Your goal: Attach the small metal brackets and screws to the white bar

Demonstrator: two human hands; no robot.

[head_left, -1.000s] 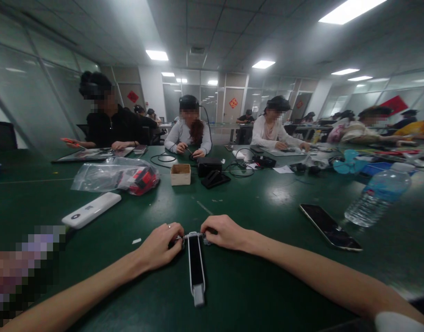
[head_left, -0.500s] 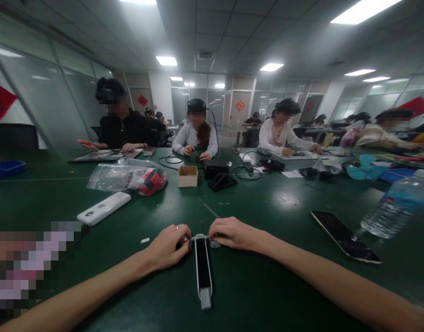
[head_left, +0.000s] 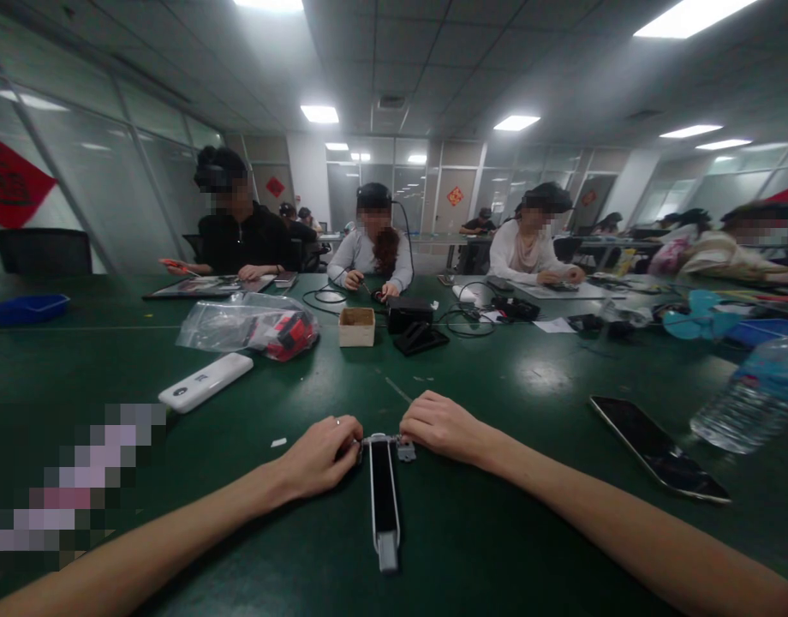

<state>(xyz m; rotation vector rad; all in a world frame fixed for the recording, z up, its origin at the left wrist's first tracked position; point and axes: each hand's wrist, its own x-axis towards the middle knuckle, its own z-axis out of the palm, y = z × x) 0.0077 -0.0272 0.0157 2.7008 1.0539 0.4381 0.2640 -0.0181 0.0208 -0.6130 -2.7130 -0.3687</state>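
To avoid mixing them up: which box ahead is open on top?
The small tan box, left of the black box: its hollow inside shows, while the black one shows no opening.

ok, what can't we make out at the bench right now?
Head view, all of it:
- Left hand: fingertip grip, hidden by its own fingers.
- Right hand: same, its fingers cover part of the small grey piece.
- White oblong device: marking too small to read.
- Clear bag: red and black contents, obscured by crinkled plastic.
- Water bottle: cut off by right edge.
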